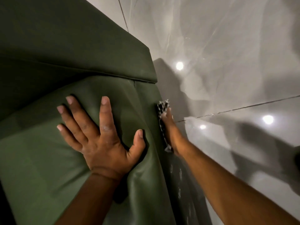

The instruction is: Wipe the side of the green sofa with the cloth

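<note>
Dim indoor light, warm cast. Three round lamp reflections glare on the glossy grey floor tiles, brightest near the sofa's corner. Soft dark shadows fall across the tiles at right. Right hand and checked cloth are motion-blurred. Straight grout lines bend toward the frame edges: wide-angle distortion.

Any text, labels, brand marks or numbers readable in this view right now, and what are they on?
None: no words, numbers or signs show anywhere in this view.
Sofa: plain green, no tag or brand mark in sight.
Cloth: a dark-and-light check pattern only, no lettering.
Floor: glossy tiles with light reflections, no markings.
Left hand and right hand: nothing written on them.
</note>
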